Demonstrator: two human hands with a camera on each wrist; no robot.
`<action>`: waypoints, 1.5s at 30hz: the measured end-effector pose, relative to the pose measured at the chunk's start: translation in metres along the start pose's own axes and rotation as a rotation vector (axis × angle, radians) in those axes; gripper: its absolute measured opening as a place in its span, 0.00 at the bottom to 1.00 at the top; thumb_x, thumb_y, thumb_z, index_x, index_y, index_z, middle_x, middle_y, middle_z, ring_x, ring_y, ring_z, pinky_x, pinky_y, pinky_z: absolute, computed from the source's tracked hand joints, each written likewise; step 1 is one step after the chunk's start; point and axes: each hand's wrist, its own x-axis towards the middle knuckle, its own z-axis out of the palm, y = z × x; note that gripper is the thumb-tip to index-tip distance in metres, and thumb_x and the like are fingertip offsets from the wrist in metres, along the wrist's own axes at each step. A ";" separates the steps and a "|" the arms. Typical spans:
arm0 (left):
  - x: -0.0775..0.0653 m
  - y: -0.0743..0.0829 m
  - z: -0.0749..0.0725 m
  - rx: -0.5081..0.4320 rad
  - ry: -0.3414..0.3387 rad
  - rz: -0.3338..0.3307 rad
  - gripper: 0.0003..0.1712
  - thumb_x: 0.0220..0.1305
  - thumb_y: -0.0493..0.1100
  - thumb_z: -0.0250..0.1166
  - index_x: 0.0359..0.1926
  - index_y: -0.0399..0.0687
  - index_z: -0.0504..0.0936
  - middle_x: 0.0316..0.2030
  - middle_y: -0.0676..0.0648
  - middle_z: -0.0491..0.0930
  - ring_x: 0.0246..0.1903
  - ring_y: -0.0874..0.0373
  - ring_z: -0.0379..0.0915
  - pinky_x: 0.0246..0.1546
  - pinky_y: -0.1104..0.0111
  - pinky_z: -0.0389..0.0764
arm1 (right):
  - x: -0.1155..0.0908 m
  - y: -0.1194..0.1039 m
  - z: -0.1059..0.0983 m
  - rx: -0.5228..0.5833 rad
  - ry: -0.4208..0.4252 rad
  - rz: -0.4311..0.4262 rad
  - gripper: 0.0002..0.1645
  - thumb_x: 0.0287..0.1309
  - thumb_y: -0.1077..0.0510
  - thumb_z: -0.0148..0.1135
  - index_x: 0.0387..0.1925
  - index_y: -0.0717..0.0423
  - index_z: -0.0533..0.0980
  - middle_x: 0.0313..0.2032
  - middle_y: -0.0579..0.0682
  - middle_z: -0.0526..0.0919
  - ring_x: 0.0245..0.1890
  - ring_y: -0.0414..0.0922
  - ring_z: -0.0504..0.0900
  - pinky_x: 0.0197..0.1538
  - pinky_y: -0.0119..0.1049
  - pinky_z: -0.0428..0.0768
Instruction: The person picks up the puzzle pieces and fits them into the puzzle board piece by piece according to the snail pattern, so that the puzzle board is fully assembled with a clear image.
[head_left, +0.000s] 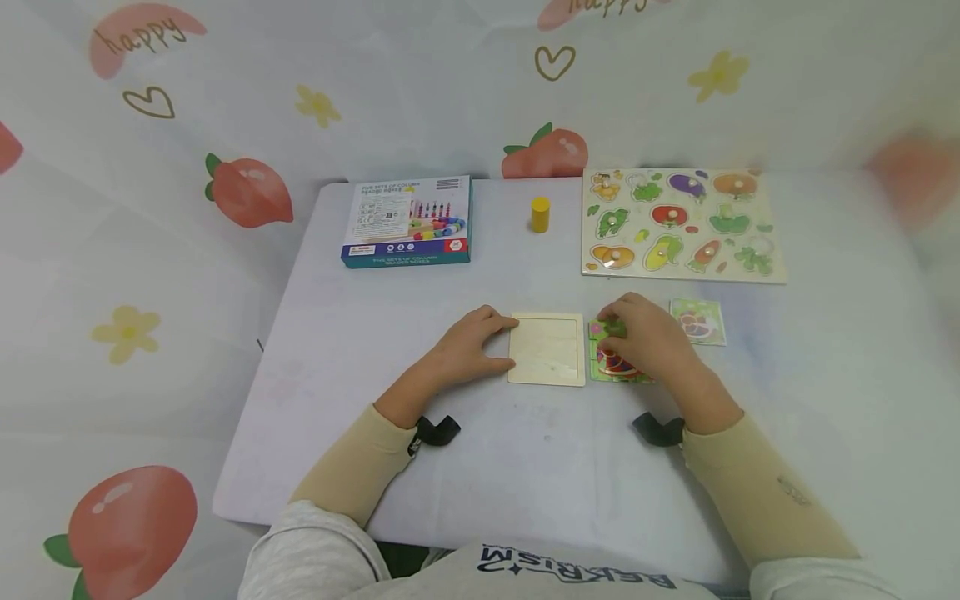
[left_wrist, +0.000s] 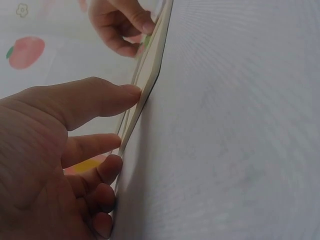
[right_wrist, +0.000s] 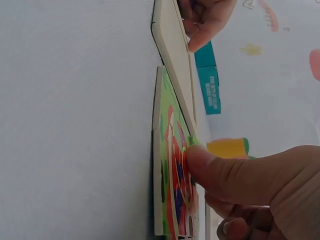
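A pale square wooden puzzle tray [head_left: 547, 350] with a raised rim lies flat in the middle of the table. The left hand [head_left: 468, 343] touches its left edge with thumb and index finger spread apart; the other fingers bend loosely in the left wrist view. Just right of the tray lies a colourful square picture puzzle [head_left: 618, 368], green with a red and purple figure. Over it, the right hand [head_left: 648, 333] pinches a puzzle piece at its upper part. The thumb [right_wrist: 202, 162] is down on the picture in the right wrist view, and the fingers partly hide the piece.
A small picture card [head_left: 699, 322] lies right of the right hand. Behind are a vegetable peg board [head_left: 682, 225], a yellow cylinder [head_left: 540, 215] and a teal-edged toy box [head_left: 407, 222]. A white cloth covers the table [head_left: 480, 467].
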 end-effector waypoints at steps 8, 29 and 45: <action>0.000 0.001 0.000 -0.003 0.005 -0.003 0.37 0.61 0.49 0.75 0.69 0.46 0.76 0.51 0.49 0.73 0.49 0.56 0.68 0.53 0.62 0.73 | -0.003 0.001 -0.004 -0.050 0.001 -0.049 0.18 0.60 0.63 0.73 0.52 0.62 0.83 0.50 0.58 0.81 0.50 0.56 0.79 0.57 0.55 0.76; 0.001 -0.002 0.001 -0.005 -0.006 -0.006 0.37 0.62 0.50 0.75 0.70 0.47 0.75 0.51 0.49 0.73 0.49 0.56 0.68 0.53 0.63 0.72 | -0.020 -0.026 -0.031 0.089 0.091 -0.135 0.22 0.62 0.57 0.73 0.57 0.54 0.82 0.51 0.52 0.80 0.37 0.50 0.72 0.39 0.45 0.73; 0.001 -0.001 -0.003 -0.040 -0.020 -0.026 0.36 0.62 0.49 0.75 0.69 0.47 0.75 0.50 0.50 0.72 0.49 0.56 0.67 0.53 0.63 0.72 | -0.009 -0.052 -0.033 0.140 0.182 -0.276 0.18 0.60 0.62 0.74 0.52 0.57 0.84 0.42 0.50 0.78 0.30 0.47 0.67 0.34 0.42 0.66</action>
